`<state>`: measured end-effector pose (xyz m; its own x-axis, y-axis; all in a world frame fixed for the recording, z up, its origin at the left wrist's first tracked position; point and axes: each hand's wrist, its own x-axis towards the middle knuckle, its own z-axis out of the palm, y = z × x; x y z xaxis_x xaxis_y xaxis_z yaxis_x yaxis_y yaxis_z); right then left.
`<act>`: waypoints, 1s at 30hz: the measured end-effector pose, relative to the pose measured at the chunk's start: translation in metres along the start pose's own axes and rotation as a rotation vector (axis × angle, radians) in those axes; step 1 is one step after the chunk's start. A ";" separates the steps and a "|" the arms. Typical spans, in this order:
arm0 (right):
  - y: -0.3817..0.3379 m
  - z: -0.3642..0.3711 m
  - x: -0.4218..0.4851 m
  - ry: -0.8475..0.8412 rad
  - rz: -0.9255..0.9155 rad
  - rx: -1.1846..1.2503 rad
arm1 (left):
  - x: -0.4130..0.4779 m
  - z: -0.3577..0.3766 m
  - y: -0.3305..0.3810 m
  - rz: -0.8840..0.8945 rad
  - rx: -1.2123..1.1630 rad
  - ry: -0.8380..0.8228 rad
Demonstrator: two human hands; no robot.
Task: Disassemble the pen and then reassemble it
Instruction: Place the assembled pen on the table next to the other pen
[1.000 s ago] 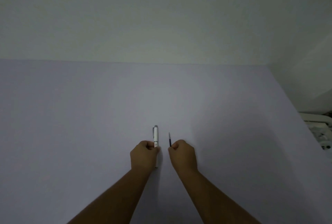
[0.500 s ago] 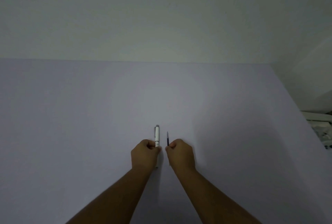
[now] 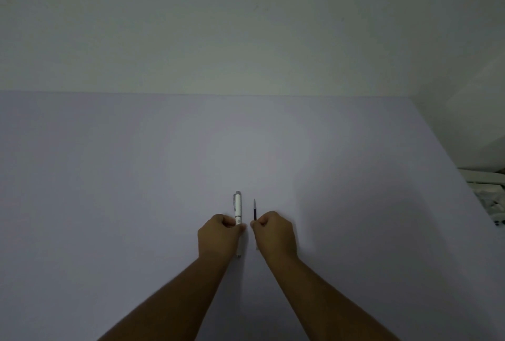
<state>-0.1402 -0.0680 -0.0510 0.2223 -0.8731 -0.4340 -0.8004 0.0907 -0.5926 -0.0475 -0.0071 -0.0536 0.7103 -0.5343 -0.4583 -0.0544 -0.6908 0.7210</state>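
So the pen's apart already: left hand has its fingers curled tight around the white pen body, right hand is pinching the thin dark refill. Both stick up side by side, just apart, over the pale table. Looks like putting it back together is what's left

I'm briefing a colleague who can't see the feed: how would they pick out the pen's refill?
On the pale table, find the two fists side by side near the bottom centre. The refill sticks up out of the right hand. It is a thin dark rod with a pale tip, far slimmer than the white pen body with its clip, held in the left hand.
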 end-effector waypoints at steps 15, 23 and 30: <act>-0.001 -0.001 -0.002 0.004 0.009 0.026 | 0.001 0.000 -0.001 0.014 0.001 0.009; 0.000 -0.002 -0.002 0.004 -0.003 0.035 | 0.003 0.001 -0.004 0.020 -0.003 0.011; 0.000 -0.002 -0.002 0.003 0.007 0.047 | 0.004 0.000 -0.006 0.019 0.004 0.018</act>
<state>-0.1420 -0.0667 -0.0489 0.2147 -0.8740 -0.4360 -0.7750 0.1192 -0.6206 -0.0442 -0.0051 -0.0604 0.7212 -0.5387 -0.4354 -0.0708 -0.6826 0.7274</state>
